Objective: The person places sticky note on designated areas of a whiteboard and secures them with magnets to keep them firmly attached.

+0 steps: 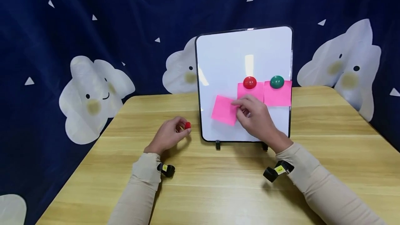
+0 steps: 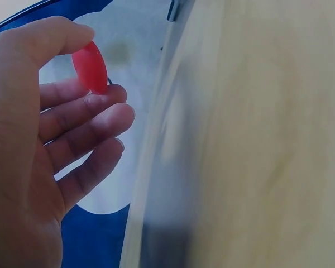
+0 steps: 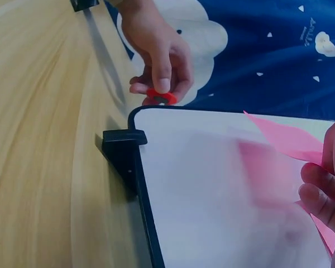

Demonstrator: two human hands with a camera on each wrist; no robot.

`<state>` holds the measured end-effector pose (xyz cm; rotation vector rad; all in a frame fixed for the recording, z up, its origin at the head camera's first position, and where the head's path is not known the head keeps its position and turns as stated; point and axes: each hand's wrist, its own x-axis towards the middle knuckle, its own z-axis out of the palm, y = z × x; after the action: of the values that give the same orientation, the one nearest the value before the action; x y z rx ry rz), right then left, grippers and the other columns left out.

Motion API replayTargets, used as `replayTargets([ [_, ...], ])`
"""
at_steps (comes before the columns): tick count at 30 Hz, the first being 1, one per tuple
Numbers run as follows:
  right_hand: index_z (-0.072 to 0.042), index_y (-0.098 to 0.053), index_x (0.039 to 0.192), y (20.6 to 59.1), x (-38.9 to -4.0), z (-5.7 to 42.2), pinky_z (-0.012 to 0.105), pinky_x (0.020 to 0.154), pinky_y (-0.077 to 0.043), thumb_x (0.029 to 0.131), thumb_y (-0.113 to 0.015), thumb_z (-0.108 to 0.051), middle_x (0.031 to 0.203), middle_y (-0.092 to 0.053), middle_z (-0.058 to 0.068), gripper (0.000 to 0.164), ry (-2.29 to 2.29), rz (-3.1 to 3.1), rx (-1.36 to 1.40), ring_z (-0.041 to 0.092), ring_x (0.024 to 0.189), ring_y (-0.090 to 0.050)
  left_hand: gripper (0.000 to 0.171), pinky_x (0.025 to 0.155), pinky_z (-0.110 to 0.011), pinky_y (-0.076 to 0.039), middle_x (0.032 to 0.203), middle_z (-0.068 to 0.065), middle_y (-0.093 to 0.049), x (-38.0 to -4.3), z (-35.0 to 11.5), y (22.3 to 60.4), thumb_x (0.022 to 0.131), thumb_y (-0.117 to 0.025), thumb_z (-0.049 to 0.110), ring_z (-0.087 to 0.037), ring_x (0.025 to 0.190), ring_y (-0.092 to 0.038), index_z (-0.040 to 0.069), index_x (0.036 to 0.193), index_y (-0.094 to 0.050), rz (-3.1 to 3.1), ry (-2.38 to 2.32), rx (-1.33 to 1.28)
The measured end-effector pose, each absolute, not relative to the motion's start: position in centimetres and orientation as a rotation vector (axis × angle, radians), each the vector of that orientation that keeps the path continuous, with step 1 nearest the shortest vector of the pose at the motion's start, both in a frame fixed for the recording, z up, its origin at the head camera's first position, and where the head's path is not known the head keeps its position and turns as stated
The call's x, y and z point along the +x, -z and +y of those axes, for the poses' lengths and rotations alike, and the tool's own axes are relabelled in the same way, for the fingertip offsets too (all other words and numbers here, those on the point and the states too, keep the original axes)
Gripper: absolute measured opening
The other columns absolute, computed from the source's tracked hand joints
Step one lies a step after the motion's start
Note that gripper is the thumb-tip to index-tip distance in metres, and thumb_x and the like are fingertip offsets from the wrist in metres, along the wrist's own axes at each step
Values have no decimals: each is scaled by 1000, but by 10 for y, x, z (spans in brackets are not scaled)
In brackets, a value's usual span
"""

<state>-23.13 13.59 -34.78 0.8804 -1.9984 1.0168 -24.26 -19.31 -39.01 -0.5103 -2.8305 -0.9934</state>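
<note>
My left hand (image 1: 170, 133) pinches a round red magnet (image 2: 90, 68) between thumb and fingertips, left of the whiteboard (image 1: 218, 58). The magnet's dark underside faces the right wrist camera. In front of the board, my right hand (image 1: 257, 117) pinches a pink sticky note (image 1: 224, 110) by its right edge. This note is tilted, and the right wrist view shows it standing off the board above its blurred reflection. Two more pink notes hang side by side on the board, one (image 1: 257, 88) under a red magnet (image 1: 249, 82), the other (image 1: 278, 98) under a green magnet (image 1: 277, 82).
Black feet (image 1: 217, 144) prop the whiteboard upright on the wooden table (image 1: 206, 190). Behind the table hangs a dark blue curtain (image 1: 140, 9) with white clouds and triangles. Each sleeve carries a small black wrist camera (image 1: 275, 172).
</note>
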Motion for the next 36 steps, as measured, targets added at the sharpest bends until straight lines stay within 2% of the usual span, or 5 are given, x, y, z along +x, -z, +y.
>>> replayTargets([
  [9,2,-74,105,344,-237,132,20,64,-48,82,-68,9,95,-66,10,25,-970,-1987,916,16,73,-56,28,69,-35,-51,92,4,-67,-245,-191,388,91,-72,35,-15,79,-60,16,110,-65,-2783,1036,-528],
  [18,3,-74,108,334,-246,124,28,60,-50,82,-70,8,97,-66,11,27,-925,-1980,900,16,71,-56,27,70,-35,-51,92,3,-66,-247,-194,391,92,-72,35,-15,79,-60,17,110,-65,-2785,1017,-517],
  [25,4,-75,110,334,-251,120,20,61,-44,82,-71,9,99,-65,13,29,-920,-2006,847,17,71,-54,25,70,-35,-51,91,5,-66,-247,-195,393,92,-69,36,-15,79,-60,17,109,-65,-2785,1022,-530],
  [30,5,-74,110,333,-253,118,25,61,-46,81,-74,8,99,-62,13,30,-905,-2039,807,17,73,-53,25,70,-35,-51,91,5,-66,-247,-195,392,93,-68,36,-15,80,-59,17,109,-65,-2781,1016,-545],
  [36,6,-73,109,330,-254,114,27,62,-47,82,-71,8,101,-59,15,27,-943,-2023,757,18,73,-54,23,70,-35,-51,91,5,-66,-245,-196,391,93,-68,35,-15,79,-59,17,108,-66,-2786,1008,-536],
])
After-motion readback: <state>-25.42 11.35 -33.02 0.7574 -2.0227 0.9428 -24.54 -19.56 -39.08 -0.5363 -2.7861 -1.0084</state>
